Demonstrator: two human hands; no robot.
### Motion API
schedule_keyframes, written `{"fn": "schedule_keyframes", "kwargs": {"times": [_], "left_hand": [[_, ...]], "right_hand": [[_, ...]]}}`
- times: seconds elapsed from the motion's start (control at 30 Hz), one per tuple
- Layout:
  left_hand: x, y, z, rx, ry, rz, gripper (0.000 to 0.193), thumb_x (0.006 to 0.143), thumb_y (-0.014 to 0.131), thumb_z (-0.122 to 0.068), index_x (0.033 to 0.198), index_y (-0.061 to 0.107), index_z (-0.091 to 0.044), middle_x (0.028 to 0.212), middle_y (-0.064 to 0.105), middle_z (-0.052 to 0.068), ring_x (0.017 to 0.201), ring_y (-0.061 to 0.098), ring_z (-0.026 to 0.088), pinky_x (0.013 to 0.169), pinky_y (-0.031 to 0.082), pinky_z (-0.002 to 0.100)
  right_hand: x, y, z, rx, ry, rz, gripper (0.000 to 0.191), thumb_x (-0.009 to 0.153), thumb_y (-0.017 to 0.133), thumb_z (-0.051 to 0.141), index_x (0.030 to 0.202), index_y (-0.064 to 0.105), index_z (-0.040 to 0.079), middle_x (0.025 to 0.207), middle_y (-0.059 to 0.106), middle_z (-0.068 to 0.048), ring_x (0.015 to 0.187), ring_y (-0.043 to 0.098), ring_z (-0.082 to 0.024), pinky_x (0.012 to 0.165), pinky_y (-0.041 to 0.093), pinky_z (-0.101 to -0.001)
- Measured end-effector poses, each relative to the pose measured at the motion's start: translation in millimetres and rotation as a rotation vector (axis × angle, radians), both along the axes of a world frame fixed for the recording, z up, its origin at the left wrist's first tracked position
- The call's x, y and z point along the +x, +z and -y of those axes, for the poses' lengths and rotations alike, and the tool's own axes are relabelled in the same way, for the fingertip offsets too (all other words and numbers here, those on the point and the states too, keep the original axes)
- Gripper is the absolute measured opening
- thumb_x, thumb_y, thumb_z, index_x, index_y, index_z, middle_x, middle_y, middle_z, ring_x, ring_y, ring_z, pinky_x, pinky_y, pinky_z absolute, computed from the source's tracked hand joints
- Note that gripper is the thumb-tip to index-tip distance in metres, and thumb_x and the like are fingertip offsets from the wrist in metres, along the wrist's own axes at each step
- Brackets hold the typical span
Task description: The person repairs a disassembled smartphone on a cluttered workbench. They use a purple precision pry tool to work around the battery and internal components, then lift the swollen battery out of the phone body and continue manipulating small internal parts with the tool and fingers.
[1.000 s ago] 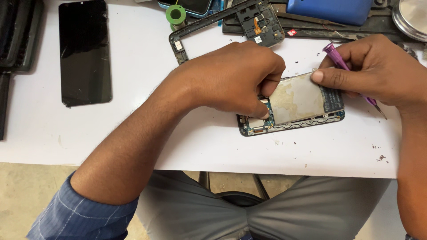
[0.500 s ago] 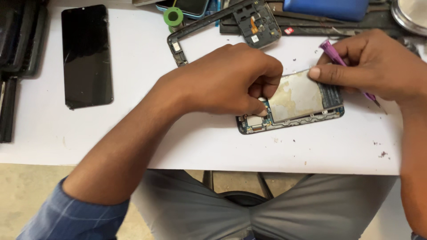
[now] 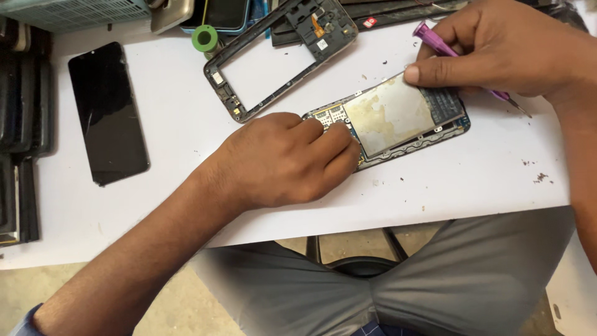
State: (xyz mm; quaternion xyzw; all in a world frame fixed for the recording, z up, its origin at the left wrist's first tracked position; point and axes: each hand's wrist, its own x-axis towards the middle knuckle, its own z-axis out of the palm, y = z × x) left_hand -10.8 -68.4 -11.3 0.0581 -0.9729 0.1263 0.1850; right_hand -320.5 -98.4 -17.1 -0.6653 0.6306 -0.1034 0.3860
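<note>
My left hand (image 3: 292,158) rests curled on the opened phone's (image 3: 398,118) near end, flat on the white desk (image 3: 168,137); my right hand (image 3: 504,50) grips a purple tool (image 3: 435,41), thumb pressing the battery.

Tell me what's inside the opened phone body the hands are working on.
Inside the opened phone body lies a stained yellowish plate, with circuit parts near the left hand, which covers the near end. The right hand hides the far corner.
</note>
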Motion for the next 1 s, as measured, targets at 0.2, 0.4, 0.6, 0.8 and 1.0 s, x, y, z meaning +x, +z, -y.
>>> {"fn": "schedule_keyframes", "kwargs": {"times": [0.2, 0.4, 0.6, 0.8, 1.0], "left_hand": [[-0.6, 1.3, 0.7, -0.151, -0.035, 0.012, 0.017, 0.093, 0.070, -0.011, 0.107, 0.069, -0.001, 0.085, 0.066, 0.002, 0.069, 0.067, 0.010, 0.056, 0.053, 0.025], [-5.2, 12.4, -0.3, -0.098, -0.018, 0.091, 0.014, 0.088, 0.073, -0.010, 0.100, 0.072, -0.002, 0.076, 0.066, 0.002, 0.067, 0.069, 0.012, 0.056, 0.056, 0.026], [-11.0, 20.5, -5.2, -0.092, 0.014, 0.169, 0.009, 0.085, 0.073, -0.008, 0.092, 0.071, -0.002, 0.073, 0.065, 0.002, 0.066, 0.069, 0.012, 0.053, 0.056, 0.027], [-18.8, 20.2, -10.8, -0.118, 0.057, 0.215, 0.009, 0.084, 0.073, -0.009, 0.084, 0.067, -0.003, 0.066, 0.061, 0.002, 0.060, 0.068, 0.012, 0.049, 0.055, 0.027], [-21.6, 19.8, -11.1, -0.119, 0.064, 0.224, 0.010, 0.082, 0.072, -0.011, 0.081, 0.064, -0.005, 0.060, 0.058, 0.000, 0.054, 0.067, 0.012, 0.044, 0.054, 0.029]], "right_hand": [[5.0, 2.2, -2.5, -0.014, -0.037, -0.081, 0.035, 0.091, 0.081, 0.036, 0.101, 0.082, 0.002, 0.075, 0.071, -0.015, 0.056, 0.066, -0.019, 0.047, 0.048, -0.0292], [4.8, -1.2, 0.9, 0.043, -0.028, -0.135, 0.040, 0.092, 0.079, 0.042, 0.103, 0.079, 0.003, 0.074, 0.069, -0.015, 0.058, 0.064, -0.022, 0.048, 0.045, -0.0314], [-3.0, -9.5, 4.6, 0.112, 0.019, 0.027, 0.039, 0.092, 0.075, 0.043, 0.107, 0.074, 0.007, 0.075, 0.072, -0.009, 0.064, 0.061, -0.015, 0.052, 0.044, -0.0301], [-4.5, -10.2, 6.1, 0.074, 0.095, 0.127, 0.037, 0.090, 0.073, 0.044, 0.102, 0.074, 0.008, 0.070, 0.067, -0.004, 0.059, 0.054, -0.012, 0.048, 0.040, -0.0304], [-2.1, -6.9, 5.3, 0.085, 0.059, 0.068, 0.040, 0.089, 0.073, 0.045, 0.103, 0.077, 0.008, 0.070, 0.065, -0.004, 0.060, 0.052, -0.013, 0.049, 0.038, -0.0314]]}}
